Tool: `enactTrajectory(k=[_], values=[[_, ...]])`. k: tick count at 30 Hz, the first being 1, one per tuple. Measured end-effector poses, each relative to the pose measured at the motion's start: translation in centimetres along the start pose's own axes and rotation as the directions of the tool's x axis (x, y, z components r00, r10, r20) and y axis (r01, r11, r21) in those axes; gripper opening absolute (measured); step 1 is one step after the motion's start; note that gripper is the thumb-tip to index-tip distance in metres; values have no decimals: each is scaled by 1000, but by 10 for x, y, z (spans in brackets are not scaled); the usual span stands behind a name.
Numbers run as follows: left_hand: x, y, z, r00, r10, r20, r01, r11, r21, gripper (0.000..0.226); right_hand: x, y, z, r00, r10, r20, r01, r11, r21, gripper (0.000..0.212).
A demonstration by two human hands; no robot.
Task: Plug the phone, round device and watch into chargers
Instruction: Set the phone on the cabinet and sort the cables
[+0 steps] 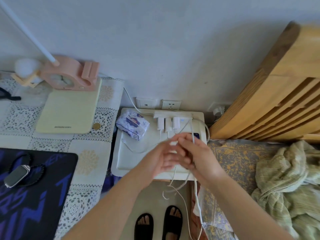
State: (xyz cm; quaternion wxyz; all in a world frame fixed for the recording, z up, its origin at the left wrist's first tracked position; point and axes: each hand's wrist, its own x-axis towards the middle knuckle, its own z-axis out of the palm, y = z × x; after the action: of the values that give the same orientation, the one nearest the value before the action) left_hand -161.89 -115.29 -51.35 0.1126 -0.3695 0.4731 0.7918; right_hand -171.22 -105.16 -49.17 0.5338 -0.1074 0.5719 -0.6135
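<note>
My left hand (161, 157) and my right hand (196, 154) meet fingertip to fingertip above a white bedside stand (124, 156). A small white piece (173, 143) is pinched between them; blur hides what it is. A grey cable (192, 134) runs down through my right hand's fingers. Behind the hands, a white power strip (173, 114) carries three white chargers (167, 124) with thin white cables (174, 172) hanging off the stand's front. A dark phone (197, 135) peeks out behind my right hand. The dark watch (16, 176) lies on a black mat (43, 196) at far left.
A tissue pack (132, 125) lies on the stand's left part. Two wall sockets (158, 103) sit behind it. A lace-covered table (90, 153) with a pink clock lamp (69, 77) is on the left. A bed with a wooden headboard (277, 90) is on the right. My sandalled feet (158, 224) are below.
</note>
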Motion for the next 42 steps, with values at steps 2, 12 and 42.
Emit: enactTrajectory(k=[2, 12, 42], values=[[-14, -10, 13, 995, -76, 60, 59, 970, 234, 32, 15, -22, 5, 1000, -26, 7, 26, 998, 49, 23], [-51, -17, -7, 975, 220, 15, -210, 906, 367, 21, 41, -75, 20, 979, 142, -149, -148, 988, -32, 57], [-172, 81, 52, 948, 255, 192, -299, 919, 256, 32, -67, -214, 97, 947, -285, -152, 304, 945, 125, 23]])
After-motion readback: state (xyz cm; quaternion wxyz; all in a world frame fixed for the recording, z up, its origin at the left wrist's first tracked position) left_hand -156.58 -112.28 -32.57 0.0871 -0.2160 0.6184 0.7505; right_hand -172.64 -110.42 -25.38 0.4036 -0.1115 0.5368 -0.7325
